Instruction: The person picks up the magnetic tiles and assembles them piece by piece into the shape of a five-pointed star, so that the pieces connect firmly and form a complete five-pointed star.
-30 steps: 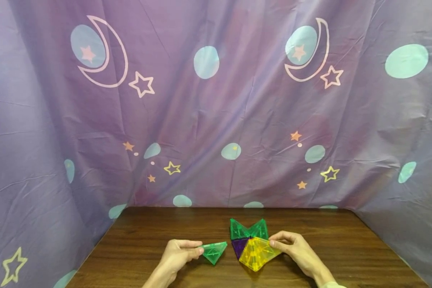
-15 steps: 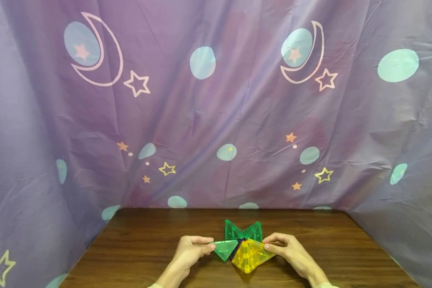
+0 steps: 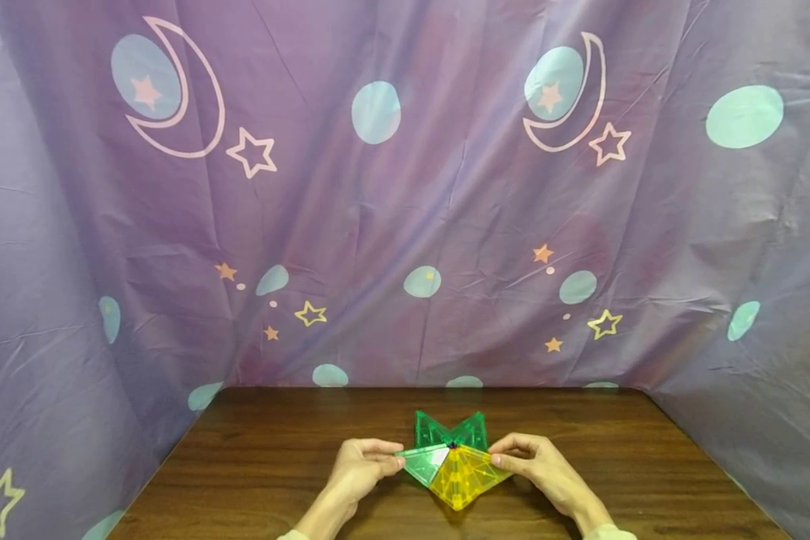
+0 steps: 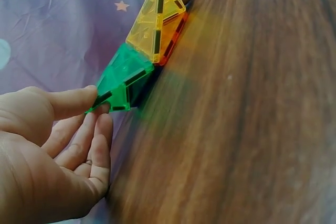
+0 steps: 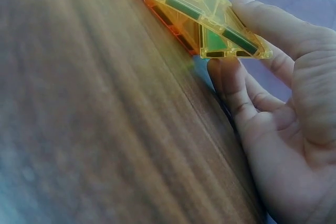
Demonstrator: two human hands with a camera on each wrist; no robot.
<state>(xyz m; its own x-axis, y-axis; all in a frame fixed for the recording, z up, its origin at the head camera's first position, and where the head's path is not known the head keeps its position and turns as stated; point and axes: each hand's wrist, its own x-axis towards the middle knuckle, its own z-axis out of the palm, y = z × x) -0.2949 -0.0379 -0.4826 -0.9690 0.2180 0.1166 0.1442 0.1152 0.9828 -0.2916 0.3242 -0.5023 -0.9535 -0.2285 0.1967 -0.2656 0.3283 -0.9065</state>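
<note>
Translucent magnetic tiles form a low shape on the table, with two green points [image 3: 469, 432] at its back and yellow tiles [image 3: 457, 478] at its front. My left hand [image 3: 359, 476] pinches a green triangular magnetic tile piece [image 3: 424, 462] by its outer corner, between thumb and fingers. In the left wrist view this green piece [image 4: 122, 80] touches the yellow tiles [image 4: 157, 22]. On the other side my right hand [image 3: 541, 471] pinches the outer corner of a yellow triangular magnetic tile [image 5: 210, 17]. The purple tile under the green piece is mostly covered.
A brown wood-grain table [image 3: 277, 427] carries the tiles. Behind and beside it hangs a purple curtain [image 3: 324, 217] printed with moons, stars and blue spots.
My left hand has carried the green piece to the right, from apart to against the yellow tiles, covering the purple one. The right hand keeps its pinch. The head view has shifted slightly.
</note>
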